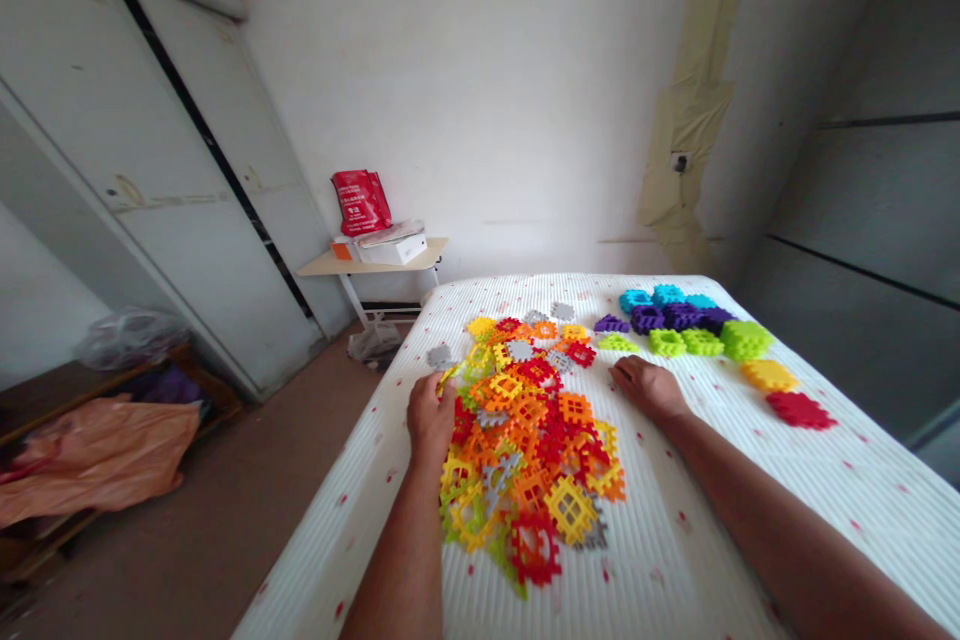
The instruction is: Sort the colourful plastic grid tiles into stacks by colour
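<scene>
A mixed heap of plastic interlocking building tiles [525, 420] in red, orange, yellow, lime and grey lies on the white bedsheet [660, 540]. At the heap's left edge, my left hand [431, 415] is closed, with a thin yellow tile [448, 378] at its fingertips. My right hand [651, 388] rests low over the sheet, right of the heap. Its fingers are curled together, and whatever they may hold is hidden. Just beyond those fingers lies a lime tile [618, 344], and past that a purple tile [611, 323].
Sorted tiles stand at the right: blue stacks [667, 294], purple stacks [679, 316], lime stacks [746, 340], a yellow stack [769, 376] and a red stack [801, 410]. A small table [330, 265] with a red bag [361, 202] and white box [394, 248] stands beyond the bed.
</scene>
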`<state>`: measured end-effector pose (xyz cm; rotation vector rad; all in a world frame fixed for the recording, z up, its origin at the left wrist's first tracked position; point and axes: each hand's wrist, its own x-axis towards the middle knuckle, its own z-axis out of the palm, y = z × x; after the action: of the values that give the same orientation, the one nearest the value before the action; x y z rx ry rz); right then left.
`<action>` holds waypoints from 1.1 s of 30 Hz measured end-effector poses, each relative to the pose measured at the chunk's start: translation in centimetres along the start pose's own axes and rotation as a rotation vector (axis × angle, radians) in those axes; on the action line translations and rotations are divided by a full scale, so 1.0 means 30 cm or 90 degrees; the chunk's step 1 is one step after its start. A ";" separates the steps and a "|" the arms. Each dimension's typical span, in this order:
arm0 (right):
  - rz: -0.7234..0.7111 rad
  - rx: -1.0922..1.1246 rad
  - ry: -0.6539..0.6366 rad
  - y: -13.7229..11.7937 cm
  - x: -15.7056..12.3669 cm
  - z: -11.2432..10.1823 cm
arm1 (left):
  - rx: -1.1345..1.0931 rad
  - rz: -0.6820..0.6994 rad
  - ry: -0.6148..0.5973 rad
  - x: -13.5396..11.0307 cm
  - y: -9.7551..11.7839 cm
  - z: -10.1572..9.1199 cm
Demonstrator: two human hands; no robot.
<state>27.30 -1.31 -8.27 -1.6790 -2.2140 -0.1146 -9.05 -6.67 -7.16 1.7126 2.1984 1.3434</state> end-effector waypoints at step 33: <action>-0.407 0.427 0.115 -0.490 -0.078 -0.114 | -0.492 -0.120 -0.410 -0.096 0.170 -0.075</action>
<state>14.73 -8.69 -3.66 -0.5707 -2.2136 0.2767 -5.19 -10.28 -3.78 1.3237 1.2218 1.1401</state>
